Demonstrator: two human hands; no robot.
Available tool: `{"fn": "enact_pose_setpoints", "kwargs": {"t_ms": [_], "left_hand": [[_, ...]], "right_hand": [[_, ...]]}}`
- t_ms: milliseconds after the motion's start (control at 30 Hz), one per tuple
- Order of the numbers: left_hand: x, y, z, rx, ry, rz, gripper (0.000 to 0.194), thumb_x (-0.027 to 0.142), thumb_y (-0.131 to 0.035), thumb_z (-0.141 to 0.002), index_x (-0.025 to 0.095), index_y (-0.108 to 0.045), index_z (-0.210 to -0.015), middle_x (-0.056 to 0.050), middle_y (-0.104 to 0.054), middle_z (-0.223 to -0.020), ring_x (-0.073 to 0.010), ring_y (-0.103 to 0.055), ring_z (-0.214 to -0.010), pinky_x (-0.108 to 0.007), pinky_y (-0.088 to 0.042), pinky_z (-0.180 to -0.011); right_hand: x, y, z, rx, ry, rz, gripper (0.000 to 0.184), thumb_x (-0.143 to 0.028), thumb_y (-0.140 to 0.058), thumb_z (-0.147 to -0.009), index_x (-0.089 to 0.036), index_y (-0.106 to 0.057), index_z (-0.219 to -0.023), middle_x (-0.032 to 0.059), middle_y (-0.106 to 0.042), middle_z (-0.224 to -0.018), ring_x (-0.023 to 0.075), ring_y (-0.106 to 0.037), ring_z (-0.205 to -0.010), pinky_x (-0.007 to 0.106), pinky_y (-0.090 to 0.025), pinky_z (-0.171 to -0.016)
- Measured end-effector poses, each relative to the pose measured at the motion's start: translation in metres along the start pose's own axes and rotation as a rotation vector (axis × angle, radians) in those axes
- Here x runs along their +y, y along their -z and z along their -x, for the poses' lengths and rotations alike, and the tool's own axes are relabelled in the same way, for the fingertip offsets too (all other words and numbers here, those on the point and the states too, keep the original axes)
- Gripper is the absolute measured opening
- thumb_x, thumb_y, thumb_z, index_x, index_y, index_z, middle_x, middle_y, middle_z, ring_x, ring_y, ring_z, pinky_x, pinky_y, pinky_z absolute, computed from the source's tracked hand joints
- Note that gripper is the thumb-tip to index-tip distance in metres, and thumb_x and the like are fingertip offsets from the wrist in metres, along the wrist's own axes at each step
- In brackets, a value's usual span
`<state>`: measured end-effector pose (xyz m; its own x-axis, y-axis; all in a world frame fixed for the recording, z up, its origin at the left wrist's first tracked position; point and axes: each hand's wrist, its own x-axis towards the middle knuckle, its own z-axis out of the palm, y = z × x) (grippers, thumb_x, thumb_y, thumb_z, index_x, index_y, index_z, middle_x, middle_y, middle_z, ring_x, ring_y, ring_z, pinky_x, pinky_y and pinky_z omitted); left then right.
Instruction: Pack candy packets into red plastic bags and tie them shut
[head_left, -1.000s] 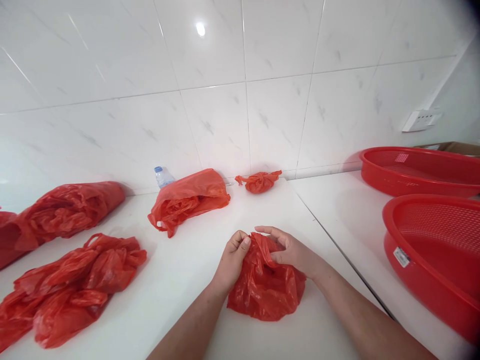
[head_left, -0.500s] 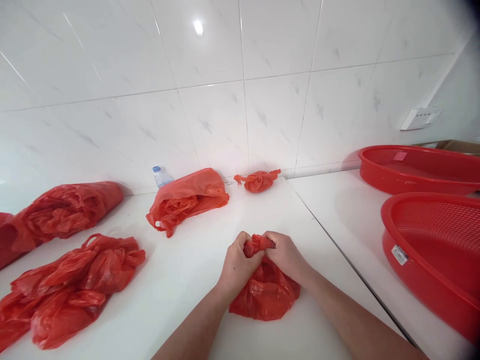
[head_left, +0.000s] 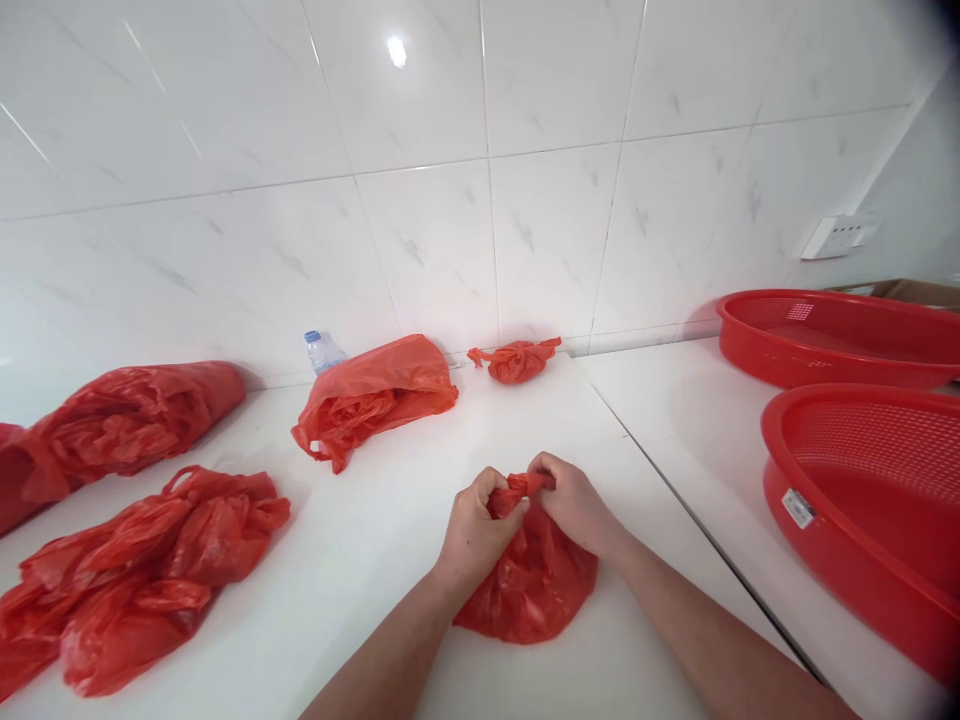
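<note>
A thin red plastic bag (head_left: 532, 590) rests on the white table in front of me, its lower part slack and rounded. My left hand (head_left: 476, 530) pinches the gathered top of the bag from the left. From the right, my right hand (head_left: 574, 505) grips the same bunched top, its fingers curled close to the left thumb. Both hands are closed on the plastic and nearly touch. What the bag holds, if anything, is hidden.
At left lie crumpled red bags (head_left: 150, 575) and a long red bundle (head_left: 142, 415). Along the tiled wall are another red bag (head_left: 382, 385), a plastic bottle (head_left: 322, 350) and a small knotted bag (head_left: 519, 361). Red plastic baskets (head_left: 825, 560) stand right, past a table seam.
The fingers of my right hand have shifted slightly on the bag's top, which is now bunched tighter and narrower. The bag's opening below the hands has closed up.
</note>
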<state>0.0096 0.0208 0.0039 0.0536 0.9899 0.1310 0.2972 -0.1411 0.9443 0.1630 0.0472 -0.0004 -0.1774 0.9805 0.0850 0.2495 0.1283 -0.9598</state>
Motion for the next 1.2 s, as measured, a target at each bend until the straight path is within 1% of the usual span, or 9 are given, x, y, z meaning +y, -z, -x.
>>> {"fn": "enact_pose_setpoints", "kwargs": {"t_ms": [100,300,400,467,600,700,867,1000,1200], "left_hand": [[0.001,0.001,0.001,-0.049,-0.035,-0.016,0.02,0.029,-0.059,-0.077,0.021,-0.042,-0.07,0.006,-0.047,-0.065,-0.0095,-0.042,-0.059,-0.021,-0.036,-0.055],[-0.003,0.006,-0.002,-0.028,-0.121,-0.083,0.014,0.026,-0.055,-0.081,0.021,-0.044,-0.073,0.005,-0.05,-0.069,-0.0103,-0.045,-0.064,-0.023,-0.04,-0.061],[-0.005,0.008,-0.004,0.025,-0.247,-0.157,0.014,0.021,-0.053,-0.081,0.021,-0.043,-0.071,0.004,-0.05,-0.071,-0.0108,-0.046,-0.065,-0.024,-0.041,-0.062],[-0.006,0.009,-0.004,0.069,-0.38,-0.213,0.017,0.018,-0.054,-0.08,0.021,-0.042,-0.069,0.002,-0.052,-0.078,-0.0117,-0.049,-0.07,-0.026,-0.042,-0.066],[-0.008,0.011,-0.003,0.167,-0.6,-0.303,0.02,0.014,-0.057,-0.077,0.02,-0.041,-0.067,-0.004,-0.055,-0.096,-0.0163,-0.054,-0.09,-0.03,-0.045,-0.073],[-0.01,0.015,-0.005,0.225,-0.717,-0.332,0.025,0.013,-0.06,-0.076,0.019,-0.039,-0.062,-0.004,-0.054,-0.088,-0.0176,-0.055,-0.091,-0.029,-0.045,-0.069],[-0.009,0.022,-0.009,0.293,-0.792,-0.362,0.028,0.01,-0.058,-0.077,0.018,-0.038,-0.058,-0.001,-0.051,-0.073,-0.0159,-0.057,-0.083,-0.027,-0.044,-0.066],[-0.011,0.024,-0.011,0.297,-0.765,-0.352,0.028,0.011,-0.056,-0.079,0.018,-0.039,-0.058,-0.001,-0.052,-0.074,-0.015,-0.057,-0.081,-0.027,-0.044,-0.065],[-0.017,0.022,-0.015,0.397,-0.652,-0.322,0.015,0.013,-0.056,-0.08,0.02,-0.049,-0.069,-0.005,-0.057,-0.089,-0.0177,-0.058,-0.092,-0.033,-0.049,-0.076]], "right_hand": [[0.004,0.001,-0.003,0.044,-0.045,-0.044,0.007,-0.02,-0.048,-0.073,-0.023,-0.053,-0.075,-0.0053,-0.057,-0.062,0.0119,-0.047,-0.055,0.024,-0.037,-0.052],[0.002,0.013,-0.006,-0.126,-0.09,-0.415,0.018,-0.021,-0.057,-0.072,-0.022,-0.063,-0.088,-0.0001,-0.066,-0.084,0.015,-0.06,-0.07,0.028,-0.046,-0.066],[0.001,0.022,-0.008,-0.178,-0.152,-0.696,0.025,-0.029,-0.062,-0.073,-0.022,-0.062,-0.097,0.0021,-0.066,-0.092,0.0163,-0.061,-0.074,0.032,-0.048,-0.071],[0.001,0.026,-0.01,-0.122,-0.133,-0.763,0.024,-0.032,-0.065,-0.073,-0.021,-0.062,-0.094,0.0015,-0.066,-0.088,0.016,-0.061,-0.074,0.032,-0.048,-0.073],[0.008,0.034,-0.017,0.178,-0.015,-0.352,0.009,-0.026,-0.06,-0.072,-0.02,-0.061,-0.08,0.0002,-0.064,-0.076,0.0158,-0.059,-0.071,0.032,-0.046,-0.073],[0.022,0.048,-0.028,0.452,0.09,0.086,0.013,-0.021,-0.049,-0.073,-0.021,-0.061,-0.076,0.0015,-0.065,-0.08,0.0174,-0.059,-0.076,0.033,-0.044,-0.076],[0.054,0.082,-0.048,0.742,-0.042,0.338,0.025,-0.018,-0.039,-0.07,-0.02,-0.062,-0.078,0.0056,-0.065,-0.095,0.0203,-0.059,-0.088,0.033,-0.044,-0.078],[0.068,0.093,-0.056,0.76,-0.125,0.352,0.027,-0.02,-0.037,-0.067,-0.02,-0.062,-0.078,0.0068,-0.066,-0.094,0.0208,-0.06,-0.081,0.034,-0.045,-0.072],[0.07,0.094,-0.052,0.596,-0.08,0.341,0.025,-0.028,-0.043,-0.063,-0.021,-0.063,-0.076,0.0067,-0.068,-0.088,0.0236,-0.061,-0.086,0.036,-0.045,-0.08]]}}
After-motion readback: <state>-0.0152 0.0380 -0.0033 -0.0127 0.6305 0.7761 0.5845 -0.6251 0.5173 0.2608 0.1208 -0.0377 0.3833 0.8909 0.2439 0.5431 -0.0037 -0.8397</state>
